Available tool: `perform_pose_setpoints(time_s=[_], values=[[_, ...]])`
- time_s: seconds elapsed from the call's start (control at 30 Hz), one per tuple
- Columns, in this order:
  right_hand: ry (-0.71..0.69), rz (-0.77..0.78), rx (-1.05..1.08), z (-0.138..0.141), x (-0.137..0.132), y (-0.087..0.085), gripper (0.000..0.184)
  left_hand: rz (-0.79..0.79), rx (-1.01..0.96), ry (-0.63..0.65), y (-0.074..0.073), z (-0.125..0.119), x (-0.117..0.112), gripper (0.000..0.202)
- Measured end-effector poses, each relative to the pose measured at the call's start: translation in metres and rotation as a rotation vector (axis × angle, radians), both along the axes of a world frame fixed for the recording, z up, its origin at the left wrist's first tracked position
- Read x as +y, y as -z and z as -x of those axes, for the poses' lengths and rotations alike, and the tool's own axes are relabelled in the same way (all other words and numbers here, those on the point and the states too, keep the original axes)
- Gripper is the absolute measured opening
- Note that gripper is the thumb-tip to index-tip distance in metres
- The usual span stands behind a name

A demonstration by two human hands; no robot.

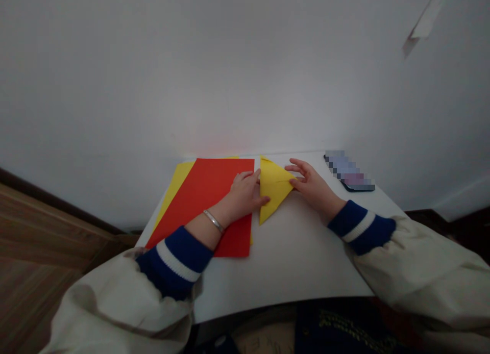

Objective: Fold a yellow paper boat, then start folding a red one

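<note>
A yellow sheet of paper (272, 187), folded into a triangle, is between my two hands above the white table, its long edge on the left and a point to the right. My left hand (245, 192) grips that long edge, thumb on the paper's face and fingers beside or behind the edge. With thumb and fingertips, my right hand (308, 183) pinches the right-hand point; its other fingers are spread out. A small flap shows at the triangle's top corner, and a crease runs toward the right point.
Under my left forearm lies a red sheet (214, 191) over yellow paper (170, 188). A phone (350, 173), its screen blurred out, rests at the table's back right. The white table (302, 262) meets a wall (229, 78) behind. Wooden furniture (42, 236) stands at left.
</note>
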State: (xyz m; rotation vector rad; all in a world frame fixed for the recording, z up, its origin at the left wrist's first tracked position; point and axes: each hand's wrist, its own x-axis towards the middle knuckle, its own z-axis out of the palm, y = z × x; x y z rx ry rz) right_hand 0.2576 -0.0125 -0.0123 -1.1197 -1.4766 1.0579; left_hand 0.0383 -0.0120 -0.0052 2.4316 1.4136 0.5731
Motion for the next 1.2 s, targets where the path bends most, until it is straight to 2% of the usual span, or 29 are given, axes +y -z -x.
perform_pose_setpoints(time_s=[0.1, 0.2, 0.27, 0.33, 0.43, 0.6, 0.73, 0.83, 0.93, 1.03, 1.2], values=[[0.011, -0.035, -0.013, -0.001, 0.001, 0.002, 0.046, 0.015, -0.206, 0.01, -0.004, -0.002, 0.0, 0.086], [-0.002, -0.034, -0.056, -0.001, 0.003, 0.003, 0.034, 0.166, -0.472, 0.03, -0.006, -0.004, 0.0, 0.093], [-0.013, -0.067, -0.115, -0.001, 0.002, 0.001, 0.032, 0.303, -0.62, 0.075, -0.006, -0.005, 0.0, 0.087], [-0.008, -0.122, -0.189, 0.0, 0.0, -0.002, 0.034, 0.409, -0.703, 0.15, -0.005, -0.005, 0.0, 0.072], [-0.062, -0.148, -0.255, 0.003, -0.005, -0.006, 0.042, 0.466, -0.752, 0.24, -0.005, -0.006, -0.002, 0.061], [-0.242, -0.15, -0.174, 0.007, -0.009, -0.008, 0.056, 0.499, -0.772, 0.387, -0.009, -0.007, -0.006, 0.065], [-0.384, -0.161, -0.109, 0.01, -0.012, -0.01, 0.062, 0.429, -0.753, 0.399, -0.009, -0.007, -0.006, 0.056], [-0.433, -0.131, -0.114, 0.012, -0.015, -0.012, 0.063, 0.403, -0.665, 0.383, -0.009, -0.006, -0.007, 0.055], [-0.386, -0.139, -0.171, 0.012, -0.016, -0.009, 0.062, 0.38, -0.554, 0.375, -0.011, -0.006, -0.009, 0.052], [-0.266, -0.175, -0.263, 0.01, -0.014, -0.006, 0.06, 0.355, -0.482, 0.389, -0.015, -0.007, -0.01, 0.052], [-0.168, -0.187, -0.337, 0.01, -0.013, -0.009, 0.05, 0.175, -0.422, 0.391, -0.016, -0.009, -0.007, 0.037]])
